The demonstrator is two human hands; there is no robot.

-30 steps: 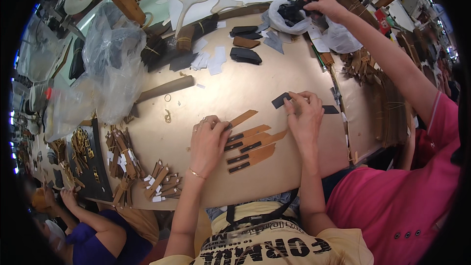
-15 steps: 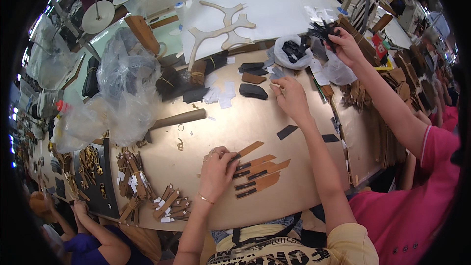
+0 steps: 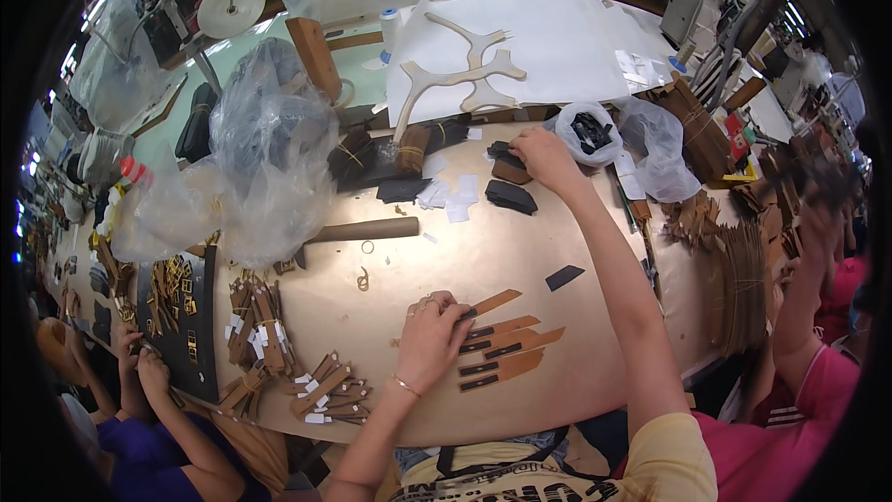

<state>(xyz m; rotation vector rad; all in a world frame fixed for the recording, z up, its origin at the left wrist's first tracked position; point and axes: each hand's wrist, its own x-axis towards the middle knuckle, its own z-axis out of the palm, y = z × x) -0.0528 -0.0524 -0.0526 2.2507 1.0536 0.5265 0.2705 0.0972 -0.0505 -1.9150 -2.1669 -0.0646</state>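
My left hand lies over the near middle of the table, its curled fingertips on the dark end of the farthest of several tan leather strips. Small black pieces sit on the left ends of these strips. Stretched far forward, my right hand has its fingers bent at a stack of black pieces and a brown piece. Whatever is between those fingertips is hidden. Just nearer is another black stack. A lone black slanted piece lies left of my right forearm.
Beyond my right hand stands a white bag of black pieces. Clear plastic bags, a brown roll and bundled brown straps occupy the left. At right are brown stacks and a co-worker's blurred arm.
My right hand has shifted left, from beside the stacks onto them. The co-worker's hand with black strips has swung right, away from the bag. My left hand stays at the strips.
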